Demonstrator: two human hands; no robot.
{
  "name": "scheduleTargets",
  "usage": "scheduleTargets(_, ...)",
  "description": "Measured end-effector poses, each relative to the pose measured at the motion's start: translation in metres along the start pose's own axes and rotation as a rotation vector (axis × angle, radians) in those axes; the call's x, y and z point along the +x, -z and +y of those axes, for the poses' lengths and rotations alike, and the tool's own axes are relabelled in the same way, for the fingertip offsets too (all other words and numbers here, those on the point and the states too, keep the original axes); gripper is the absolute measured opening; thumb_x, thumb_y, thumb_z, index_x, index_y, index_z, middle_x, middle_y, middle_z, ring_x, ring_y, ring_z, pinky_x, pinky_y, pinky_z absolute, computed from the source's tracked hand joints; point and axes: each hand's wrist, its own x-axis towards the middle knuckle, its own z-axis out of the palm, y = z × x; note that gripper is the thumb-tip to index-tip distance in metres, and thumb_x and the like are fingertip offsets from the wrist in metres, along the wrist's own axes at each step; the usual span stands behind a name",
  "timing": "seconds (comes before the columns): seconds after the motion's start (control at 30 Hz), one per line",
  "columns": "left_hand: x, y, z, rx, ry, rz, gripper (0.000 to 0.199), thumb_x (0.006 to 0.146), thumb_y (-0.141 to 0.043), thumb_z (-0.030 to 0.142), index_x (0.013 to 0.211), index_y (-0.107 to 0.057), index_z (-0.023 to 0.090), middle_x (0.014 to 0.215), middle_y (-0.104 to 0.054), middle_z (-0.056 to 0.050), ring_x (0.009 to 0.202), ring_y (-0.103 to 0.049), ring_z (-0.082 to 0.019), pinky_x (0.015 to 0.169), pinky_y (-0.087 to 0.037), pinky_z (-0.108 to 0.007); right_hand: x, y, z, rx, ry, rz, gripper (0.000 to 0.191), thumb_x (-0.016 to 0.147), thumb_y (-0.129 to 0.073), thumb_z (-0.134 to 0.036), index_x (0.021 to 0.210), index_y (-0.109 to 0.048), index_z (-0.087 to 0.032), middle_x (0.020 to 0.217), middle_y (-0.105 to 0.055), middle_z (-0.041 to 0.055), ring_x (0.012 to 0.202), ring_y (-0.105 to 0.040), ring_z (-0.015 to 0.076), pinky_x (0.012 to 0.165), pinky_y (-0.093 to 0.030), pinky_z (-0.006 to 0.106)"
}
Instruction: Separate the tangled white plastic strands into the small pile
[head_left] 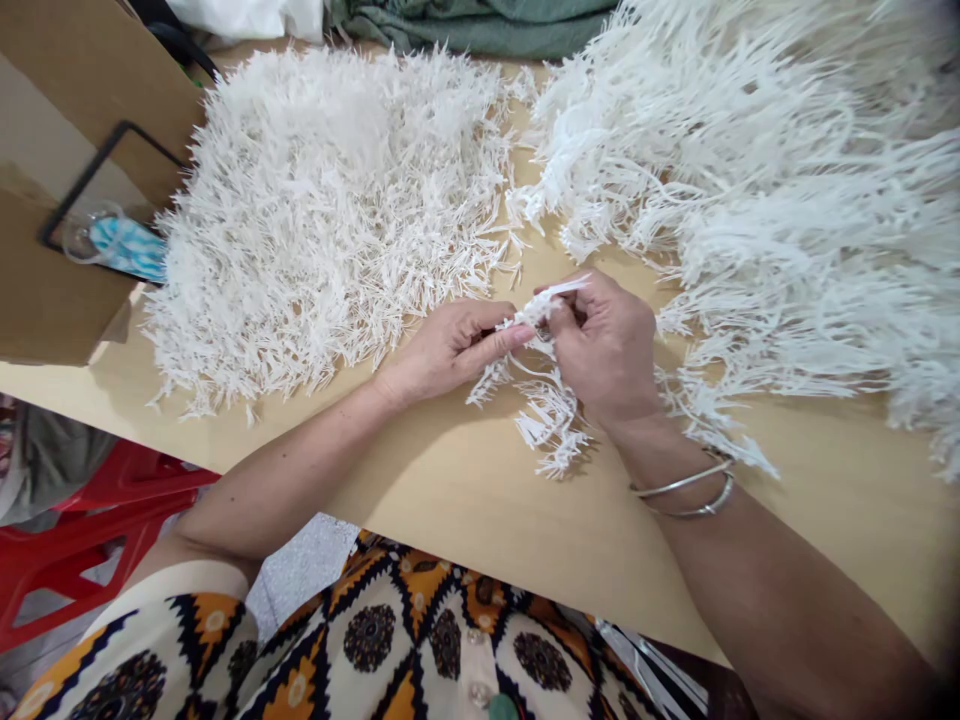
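Observation:
My left hand pinches a small bunch of white plastic sprigs between thumb and fingers. From the right, my right hand grips the same bunch, its fingertips close to those of the left. Below the hands, a looser cluster of white sprigs hangs or lies near the table top; whether it joins the held bunch I cannot tell. A wide heap of short white sprigs spreads beyond my left hand. Longer white strands lie piled to the right of my right hand.
A cardboard box stands at the left edge of the wooden table, with a blue-and-white packet beside it. Dark green cloth lies at the back. A red plastic stool is below the table on the left.

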Motion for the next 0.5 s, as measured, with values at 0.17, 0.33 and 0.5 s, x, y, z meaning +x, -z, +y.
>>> scheduleTargets(0.17, 0.0, -0.006, 0.009, -0.014, -0.026, -0.033, 0.045, 0.108, -0.053, 0.051, 0.076, -0.056, 0.02, 0.065, -0.046, 0.004, 0.061, -0.047, -0.01, 0.064, -0.039, -0.027, 0.007, 0.006, 0.012, 0.102, -0.055, -0.009, 0.012, 0.099, -0.067, -0.03, 0.089, -0.071, -0.023, 0.075, -0.076, 0.0009, 0.063, -0.068, 0.0157, 0.063, -0.054, 0.031)
scheduleTargets(0.33, -0.002, -0.007, 0.012, -0.014, 0.123, 0.063, 0.046, 0.11, -0.047, 0.053, 0.081, -0.059, 0.019, 0.071, -0.057, 0.001, 0.067, -0.055, -0.011, 0.066, -0.044, -0.025, 0.0, 0.007, 0.004, 0.056, 0.111, -0.084, 0.032, 0.107, -0.054, -0.036, 0.132, -0.073, -0.028, 0.123, -0.083, 0.0075, 0.115, -0.078, 0.0261, 0.108, -0.06, 0.05)
scheduleTargets(0.5, 0.0, -0.004, 0.014, -0.015, 0.162, 0.079, 0.053, 0.109, -0.043, 0.061, 0.08, -0.059, 0.02, 0.07, -0.06, 0.001, 0.067, -0.057, -0.012, 0.07, -0.047, -0.026, -0.007, 0.01, -0.011, 0.211, 0.187, 0.015, 0.038, 0.112, -0.042, -0.035, 0.136, -0.07, -0.024, 0.134, -0.079, 0.0099, 0.129, -0.073, 0.0232, 0.121, -0.051, 0.05)
